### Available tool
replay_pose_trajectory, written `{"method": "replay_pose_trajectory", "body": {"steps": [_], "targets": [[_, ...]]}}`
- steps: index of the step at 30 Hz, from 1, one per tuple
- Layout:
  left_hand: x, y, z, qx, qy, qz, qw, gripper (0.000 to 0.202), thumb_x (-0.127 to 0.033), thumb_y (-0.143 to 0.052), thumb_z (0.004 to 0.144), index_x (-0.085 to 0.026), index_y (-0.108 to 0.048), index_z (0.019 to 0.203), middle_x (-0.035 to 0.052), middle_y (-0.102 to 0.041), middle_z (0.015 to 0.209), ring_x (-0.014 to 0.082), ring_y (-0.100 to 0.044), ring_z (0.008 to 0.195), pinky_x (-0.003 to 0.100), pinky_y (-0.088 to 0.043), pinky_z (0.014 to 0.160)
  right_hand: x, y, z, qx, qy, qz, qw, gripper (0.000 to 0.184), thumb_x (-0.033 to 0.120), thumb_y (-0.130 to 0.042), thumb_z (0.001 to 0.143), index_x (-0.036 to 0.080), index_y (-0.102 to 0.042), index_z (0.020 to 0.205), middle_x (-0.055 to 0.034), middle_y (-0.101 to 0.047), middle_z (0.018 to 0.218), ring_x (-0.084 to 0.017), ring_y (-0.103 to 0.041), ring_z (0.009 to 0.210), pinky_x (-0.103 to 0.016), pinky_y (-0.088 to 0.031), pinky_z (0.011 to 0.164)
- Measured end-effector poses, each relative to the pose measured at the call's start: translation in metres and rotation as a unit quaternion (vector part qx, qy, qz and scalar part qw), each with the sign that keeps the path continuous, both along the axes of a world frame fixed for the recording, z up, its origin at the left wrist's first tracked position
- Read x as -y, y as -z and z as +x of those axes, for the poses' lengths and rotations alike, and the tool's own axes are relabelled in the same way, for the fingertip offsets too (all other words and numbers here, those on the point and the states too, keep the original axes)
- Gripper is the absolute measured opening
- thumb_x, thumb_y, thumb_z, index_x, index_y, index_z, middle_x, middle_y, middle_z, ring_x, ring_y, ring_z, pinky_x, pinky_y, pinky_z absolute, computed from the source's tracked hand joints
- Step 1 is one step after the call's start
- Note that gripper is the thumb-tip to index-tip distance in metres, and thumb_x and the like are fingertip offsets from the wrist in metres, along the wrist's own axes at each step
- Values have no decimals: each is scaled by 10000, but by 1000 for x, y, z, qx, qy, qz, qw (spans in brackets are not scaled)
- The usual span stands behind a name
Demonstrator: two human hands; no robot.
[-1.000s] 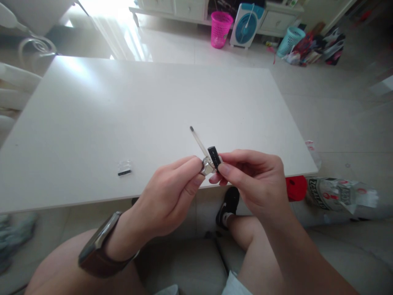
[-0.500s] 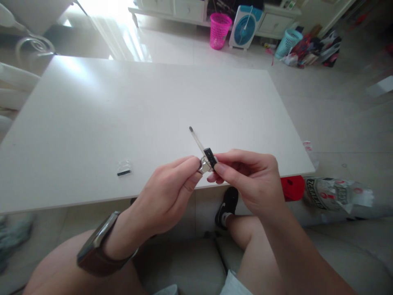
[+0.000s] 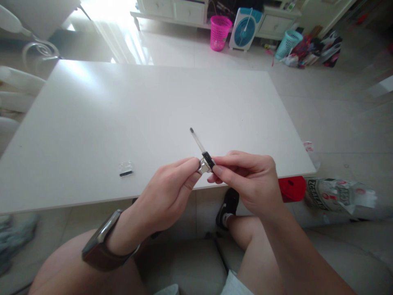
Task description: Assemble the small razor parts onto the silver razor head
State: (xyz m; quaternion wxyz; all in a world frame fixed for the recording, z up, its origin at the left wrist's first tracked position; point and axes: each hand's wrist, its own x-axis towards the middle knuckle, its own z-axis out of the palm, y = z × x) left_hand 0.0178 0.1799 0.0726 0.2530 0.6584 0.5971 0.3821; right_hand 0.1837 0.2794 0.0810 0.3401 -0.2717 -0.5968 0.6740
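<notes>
Close to the table's near edge, my left hand (image 3: 172,190) is closed on a small silver metal piece (image 3: 204,166). The thumb and finger of my right hand (image 3: 250,176) pinch a short black rectangular piece (image 3: 208,159), which is against the silver one. What sits inside either grip is hidden. A thin pale rod (image 3: 198,140) with a dark tip reaches up and left from behind the black piece; whether it joins the held pieces or lies on the table I cannot tell. To the left, a tiny clear packet (image 3: 125,168) with a black strip lies on the table.
The white table (image 3: 153,106) spreads out ahead of me. White chairs (image 3: 21,88) stand at its left. Beyond are a pink basket (image 3: 220,35), a blue and white fan (image 3: 245,30) and a light blue basket (image 3: 288,44). A plastic bag (image 3: 334,194) lies at the right.
The black piece has tilted slightly and dropped a little against the silver piece, still pinched in my right hand. My left hand keeps its hold, and the view has shifted slightly.
</notes>
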Motion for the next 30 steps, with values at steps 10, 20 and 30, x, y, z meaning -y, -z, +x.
{"method": "replay_pose_trajectory", "body": {"steps": [10, 20, 30], "targets": [[-1, 1, -1, 27, 17, -16, 999, 232, -191, -405, 1087, -191, -555, 910, -25, -612, 852, 102, -523, 740, 213, -409, 701, -2, 5, 3, 12, -13, 14, 1000, 206, 101, -809, 842, 263, -869, 954, 2, -781, 803, -129, -776, 668, -208, -675, 636], [-2, 2, -1, 31, 14, -9, 999, 250, -207, -395, 1087, -181, -567, 908, -20, -598, 816, 110, -513, 713, 230, -398, 679, -2, 4, 2, 7, -15, -11, 1000, 185, 107, -818, 828, 252, -870, 931, 4, -787, 788, -129, -772, 655, -213, -670, 629], [-3, 3, -1, 26, 11, -29, 999, 271, -236, -393, 1087, -183, -568, 886, -15, -612, 794, 118, -512, 693, 244, -393, 668, -4, 6, 1, 25, -2, -49, 999, 139, 135, -850, 781, 222, -871, 887, -22, -811, 760, -162, -769, 623, -265, -680, 617]]}}
